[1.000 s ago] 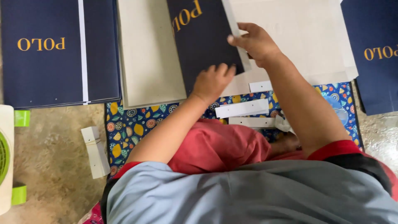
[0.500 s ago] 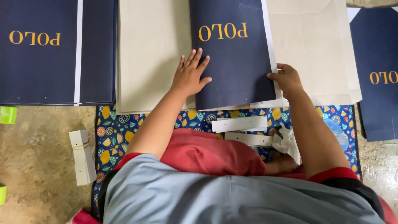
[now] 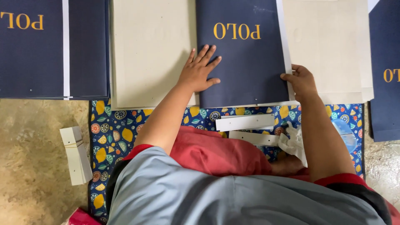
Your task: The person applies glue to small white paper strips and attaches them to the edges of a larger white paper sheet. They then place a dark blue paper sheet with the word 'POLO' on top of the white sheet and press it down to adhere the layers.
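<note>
Matt navy paper sheet [image 3: 246, 66] with gold lettering, smooth, under left hand [image 3: 199, 73]. Beige board [image 3: 152, 50] beside it, dull and slightly fibrous (cardboard-like). White paper strips [image 3: 245, 122], flat finish. Printed cloth mat [image 3: 112, 133], woven look. Rough mottled stone floor [image 3: 37, 158].

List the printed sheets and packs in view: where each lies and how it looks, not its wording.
Navy sheet: centre, under both hands, gold lettering.
Navy stack: far left, white stripe, gold lettering.
Navy sheet at right edge: partly cut off.
Banded white strips: floor, left of patterned mat.
</note>
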